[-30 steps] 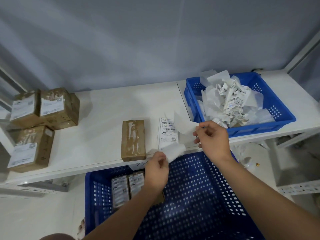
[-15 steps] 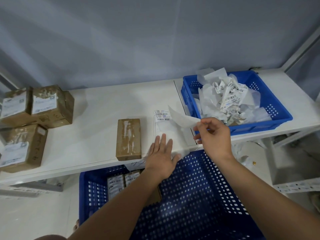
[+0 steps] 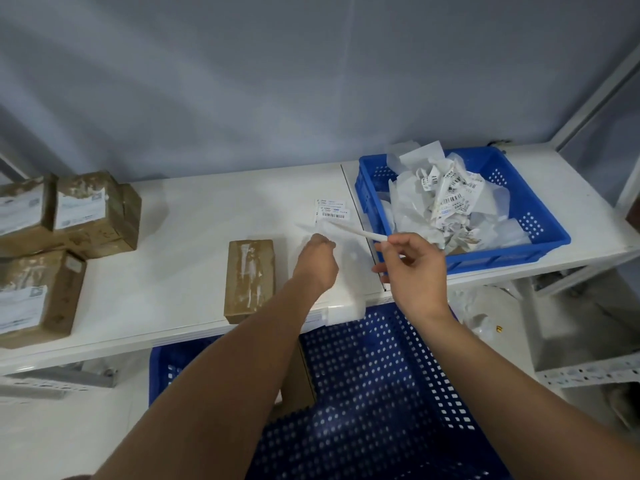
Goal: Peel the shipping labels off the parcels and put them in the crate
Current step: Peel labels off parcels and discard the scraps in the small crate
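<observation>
- Shipping label point(image 3: 333, 212) lies flat on the white shelf point(image 3: 194, 244), its printed barcode end showing just beyond the left hand; the rest of it is blurred and partly hidden by the hands.
- Left hand point(image 3: 317, 259) is curled into a loose fist, knuckles up, resting on the shelf over the near part of that label; whether its fingers grip anything I cannot tell.
- Right hand point(image 3: 414, 268) pinches the end of a thin white strip point(image 3: 356, 231) between thumb and fingertips; the strip runs from the pinch leftward and away, toward the label on the shelf.
- Just left of the left hand sits a brown parcel point(image 3: 250, 278) near the shelf's front edge, its top bare of any label and marked with whitish residue.
- To the right of the hands, on the same shelf level, stands a small blue crate point(image 3: 540, 220) heaped with crumpled white labels and backing paper point(image 3: 446, 202), several showing barcodes.
- At the far left of the shelf are three more brown parcels point(image 3: 93, 209), each with a white label on top.
- Below the shelf's front edge, under both forearms, is a large blue perforated crate point(image 3: 381, 393); a brown cardboard piece shows inside it, mostly hidden by the left forearm.
- Behind the shelf hangs a grey backdrop.
</observation>
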